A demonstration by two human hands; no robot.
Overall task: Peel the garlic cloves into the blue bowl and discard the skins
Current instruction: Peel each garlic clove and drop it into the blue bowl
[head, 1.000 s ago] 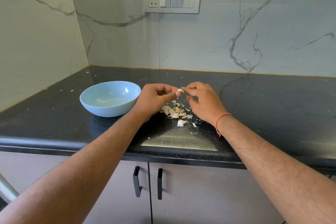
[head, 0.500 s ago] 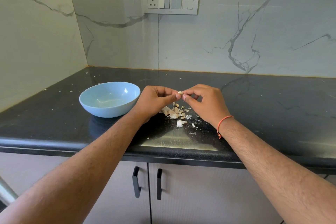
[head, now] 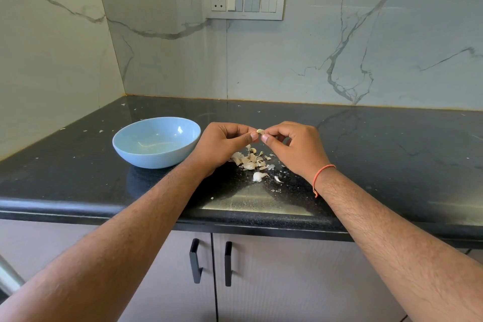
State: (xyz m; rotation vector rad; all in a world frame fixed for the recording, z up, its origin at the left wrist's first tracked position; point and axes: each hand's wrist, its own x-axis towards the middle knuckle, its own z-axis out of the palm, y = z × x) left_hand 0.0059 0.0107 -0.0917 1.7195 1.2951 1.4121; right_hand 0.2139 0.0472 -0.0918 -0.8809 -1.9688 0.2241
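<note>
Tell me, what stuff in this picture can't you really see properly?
- Garlic clove: head view, mostly covered by the fingertips of the left hand and right hand; how much is peeled is unclear.
- Pile of garlic bits: too small to sort cloves from skins; the left hand hides its edge.
- Blue bowl: near inside wall hidden by its rim.

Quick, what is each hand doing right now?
Left hand: fingers curled, pinching the garlic clove.
Right hand: fingers curled, pinching the same garlic clove from the other side.
</note>
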